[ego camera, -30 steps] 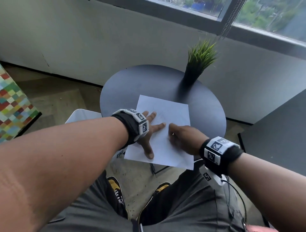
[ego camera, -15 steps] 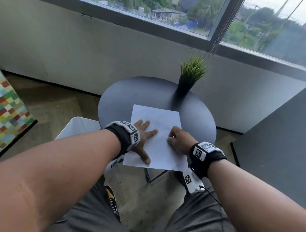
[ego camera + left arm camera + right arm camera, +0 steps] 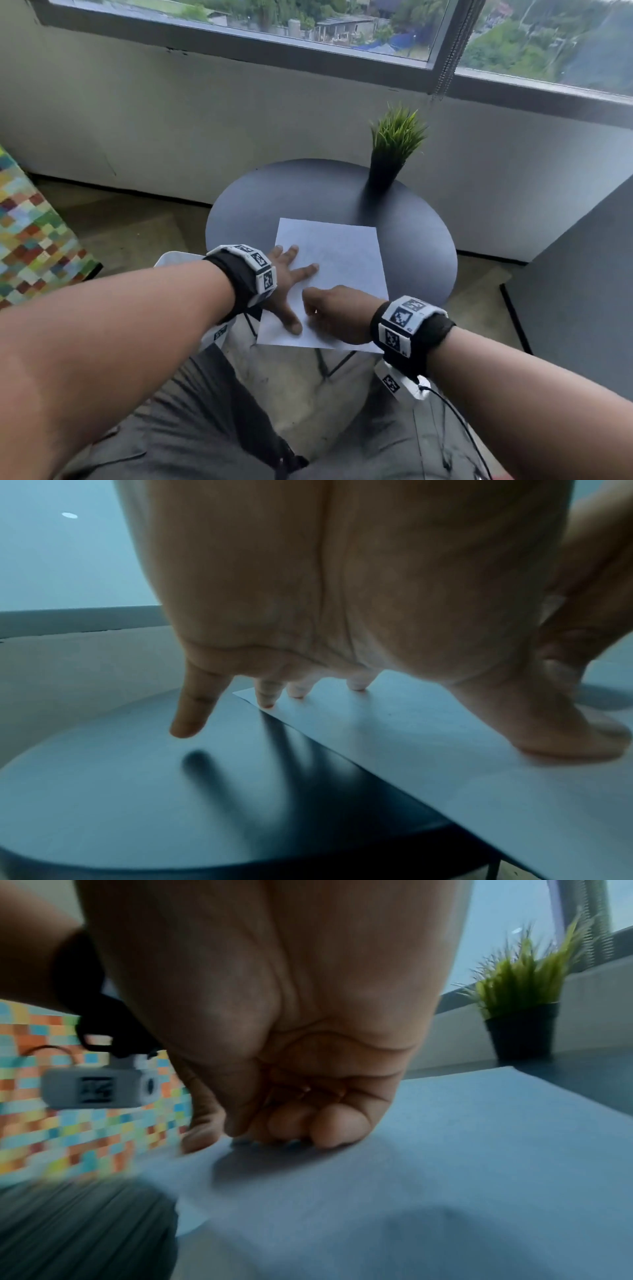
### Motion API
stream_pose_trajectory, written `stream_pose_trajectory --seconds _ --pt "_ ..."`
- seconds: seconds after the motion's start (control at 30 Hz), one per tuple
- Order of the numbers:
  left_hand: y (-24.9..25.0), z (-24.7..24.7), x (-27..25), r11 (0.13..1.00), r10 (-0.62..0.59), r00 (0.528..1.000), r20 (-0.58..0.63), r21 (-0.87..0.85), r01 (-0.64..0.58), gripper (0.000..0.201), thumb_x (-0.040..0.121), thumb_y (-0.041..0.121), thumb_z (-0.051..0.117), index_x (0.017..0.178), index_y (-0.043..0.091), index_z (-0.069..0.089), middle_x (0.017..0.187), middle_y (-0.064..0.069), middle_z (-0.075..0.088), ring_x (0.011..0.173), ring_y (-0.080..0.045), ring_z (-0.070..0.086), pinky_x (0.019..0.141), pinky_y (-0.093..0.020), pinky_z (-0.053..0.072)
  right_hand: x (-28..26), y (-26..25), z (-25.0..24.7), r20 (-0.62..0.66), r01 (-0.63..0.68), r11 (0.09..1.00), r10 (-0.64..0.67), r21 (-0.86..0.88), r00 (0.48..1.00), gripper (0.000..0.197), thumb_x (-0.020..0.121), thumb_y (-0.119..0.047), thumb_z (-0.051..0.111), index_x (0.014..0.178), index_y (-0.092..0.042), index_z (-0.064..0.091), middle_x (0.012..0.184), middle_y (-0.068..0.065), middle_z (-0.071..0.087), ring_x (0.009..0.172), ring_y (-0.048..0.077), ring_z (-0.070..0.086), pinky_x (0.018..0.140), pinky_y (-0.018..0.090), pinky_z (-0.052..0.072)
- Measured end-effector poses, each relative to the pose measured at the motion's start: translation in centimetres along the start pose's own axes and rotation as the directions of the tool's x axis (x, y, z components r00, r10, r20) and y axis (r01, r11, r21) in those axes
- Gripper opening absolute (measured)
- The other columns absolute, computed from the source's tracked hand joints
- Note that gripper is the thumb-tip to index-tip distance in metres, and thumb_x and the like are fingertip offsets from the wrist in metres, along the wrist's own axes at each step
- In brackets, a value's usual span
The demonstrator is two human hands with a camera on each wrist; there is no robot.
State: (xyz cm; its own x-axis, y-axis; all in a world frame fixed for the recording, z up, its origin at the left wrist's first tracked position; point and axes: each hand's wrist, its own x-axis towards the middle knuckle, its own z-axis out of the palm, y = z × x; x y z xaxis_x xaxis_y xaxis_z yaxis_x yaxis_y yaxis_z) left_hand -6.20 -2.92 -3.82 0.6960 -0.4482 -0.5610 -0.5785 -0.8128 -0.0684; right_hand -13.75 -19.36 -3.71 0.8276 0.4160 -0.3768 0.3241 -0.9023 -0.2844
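Observation:
A white sheet of paper [image 3: 342, 253] lies on a round dark table [image 3: 291, 192], its near edge overhanging the rim. My left hand [image 3: 291, 291] lies spread on the sheet's left part. In the left wrist view that hand [image 3: 411, 656] presses thumb and fingertips on the paper [image 3: 445, 750], while the little finger hangs just above the bare table [image 3: 120, 791]. My right hand [image 3: 329, 308] is curled into a fist close to the left thumb. Seen from the right wrist, the fist [image 3: 291, 1123] rests its bent fingers on the paper [image 3: 445, 1150] and holds nothing visible.
A small green plant in a black pot [image 3: 390, 150] stands at the table's far side, right of centre. A wall with a window runs behind. A colourful checked block [image 3: 27, 240] sits left, a dark grey cabinet [image 3: 582, 291] right, a white seat [image 3: 174, 260] under my left arm.
My right fist has slid left across the sheet, ending close to the left thumb. The left hand stays spread on the paper. The head view has tilted up.

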Motion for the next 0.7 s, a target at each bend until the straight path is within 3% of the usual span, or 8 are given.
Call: stream_pose_trajectory --seconds 0.07,0.17,0.23,0.33,0.5,0.57,0.63,0.7 --pt "0.0 0.1 0.2 1.000 -0.003 1.000 0.013 0.004 0.003 0.136 0.056 0.084 0.072 0.152 0.048 -0.017 0.164 -0.009 -0.023 0.152 -0.038 -0.011 0.119 -0.063 0.012 1.1 1.0 -1.1 -0.054 -0.088 0.996 0.090 0.033 0.995 0.015 0.094 -0.029 0.051 0.103 -0.018 0.049 0.105 0.011 0.063 0.091 0.030 0.056 0.075 0.036 0.045" --pt "0.0 0.2 0.5 1.000 -0.009 1.000 0.024 0.013 0.008 0.139 0.051 0.087 0.071 0.149 0.051 -0.021 0.163 -0.008 -0.025 0.151 -0.040 -0.012 0.118 -0.066 0.011 2.2 3.3 -2.5 -0.185 -0.311 0.946 0.322 0.086 0.928 0.015 0.092 -0.026 0.047 0.103 -0.015 0.045 0.106 0.016 0.062 0.091 0.033 0.056 0.072 0.036 0.046" --pt "-0.2 0.2 0.6 1.000 -0.004 1.000 0.024 0.003 0.004 0.139 0.052 0.086 0.072 0.150 0.051 -0.020 0.163 -0.008 -0.026 0.151 -0.040 -0.014 0.118 -0.066 0.011 2.1 2.3 -2.0 -0.176 -0.242 0.970 0.242 0.024 0.954 0.015 0.093 -0.024 0.045 0.106 -0.017 0.045 0.107 0.014 0.062 0.092 0.033 0.057 0.072 0.035 0.043" --pt "-0.5 0.4 0.5 0.999 0.027 1.000 0.011 -0.032 -0.026 0.138 0.054 0.082 0.075 0.152 0.050 -0.016 0.163 -0.009 -0.026 0.151 -0.040 -0.015 0.118 -0.066 0.010 1.3 0.3 -0.9 -0.022 -0.022 0.999 0.023 0.031 0.999 0.015 0.094 -0.025 0.050 0.108 -0.018 0.052 0.099 0.004 0.062 0.085 0.026 0.052 0.074 0.033 0.041" --pt "-0.3 0.5 1.0 0.999 0.031 0.999 -0.015 -0.018 -0.031 0.138 0.053 0.085 0.073 0.151 0.049 -0.018 0.163 -0.010 -0.026 0.150 -0.042 -0.016 0.118 -0.066 0.010 2.9 3.5 -2.7 -0.211 -0.279 0.954 0.296 0.105 0.932 0.011 0.090 -0.026 0.053 0.098 -0.019 0.052 0.099 0.010 0.064 0.091 0.031 0.057 0.074 0.035 0.046" --pt "-0.4 0.5 1.0 0.999 0.028 1.000 -0.008 -0.022 -0.028 0.138 0.052 0.085 0.073 0.151 0.050 -0.018 0.163 -0.009 -0.026 0.150 -0.041 -0.016 0.118 -0.066 0.011 2.5 2.2 -1.9 -0.170 -0.192 0.981 0.194 0.023 0.966 0.013 0.092 -0.024 0.049 0.104 -0.020 0.049 0.096 0.010 0.062 0.088 0.032 0.055 0.073 0.036 0.046" --pt "-0.5 0.5 1.0 0.999 0.030 1.000 -0.009 -0.026 -0.030 0.139 0.051 0.086 0.072 0.151 0.050 -0.017 0.163 -0.009 -0.026 0.151 -0.040 -0.015 0.117 -0.067 0.011 1.5 0.3 -0.8 -0.032 -0.012 1.000 0.012 -0.003 0.999 0.014 0.093 -0.025 0.049 0.107 -0.021 0.050 0.093 0.003 0.060 0.085 0.027 0.053 0.076 0.036 0.046" --pt "-0.6 0.5 0.9 0.999 0.033 0.999 -0.016 -0.024 -0.034 0.139 0.050 0.088 0.071 0.150 0.051 -0.018 0.164 -0.009 -0.025 0.151 -0.040 -0.014 0.117 -0.067 0.011 1.4 0.4 -1.2 -0.019 0.018 1.000 -0.018 0.001 1.000 0.014 0.093 -0.026 0.052 0.106 -0.022 0.052 0.093 -0.004 0.058 0.084 0.022 0.051 0.077 0.034 0.044"
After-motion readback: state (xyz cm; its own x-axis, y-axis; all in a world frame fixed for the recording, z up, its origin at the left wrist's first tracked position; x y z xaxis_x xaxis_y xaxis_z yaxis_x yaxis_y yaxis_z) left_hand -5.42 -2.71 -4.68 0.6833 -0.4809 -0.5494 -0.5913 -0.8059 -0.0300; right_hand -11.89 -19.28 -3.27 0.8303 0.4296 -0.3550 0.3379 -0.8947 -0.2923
